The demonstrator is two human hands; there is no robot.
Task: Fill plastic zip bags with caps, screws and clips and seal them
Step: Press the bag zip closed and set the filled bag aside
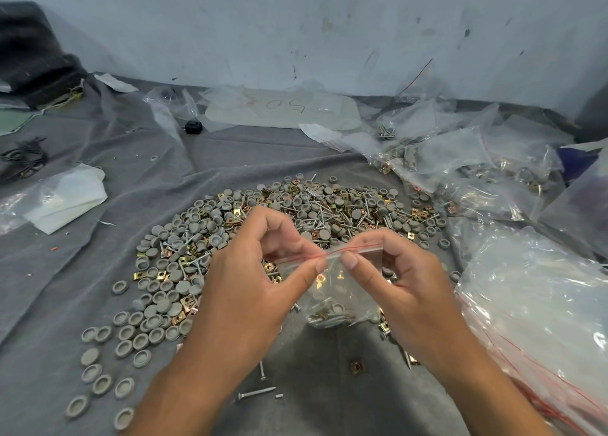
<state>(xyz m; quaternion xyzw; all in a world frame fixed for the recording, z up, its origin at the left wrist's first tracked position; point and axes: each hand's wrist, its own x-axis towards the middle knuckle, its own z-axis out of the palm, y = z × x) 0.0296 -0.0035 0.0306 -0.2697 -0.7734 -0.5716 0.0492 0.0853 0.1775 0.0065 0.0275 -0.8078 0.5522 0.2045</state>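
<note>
Above a gray cloth (82, 271) strewn with parts, a person's left hand (250, 271) and right hand (401, 281) each pinch the red-lined top edge of a small clear zip bag (339, 287), thumbs and forefingers nearly meeting at its middle while the bag hangs between them holding screws, gray caps and brass clips. Just behind the hands lies a broad heap (296, 211) of loose gray caps (158, 307), screws (256, 393) and brass clips (357, 367); filled bags (460, 172) are piled to the right, and a stack of empty zip bags (543, 304) lies beside the right wrist.
</note>
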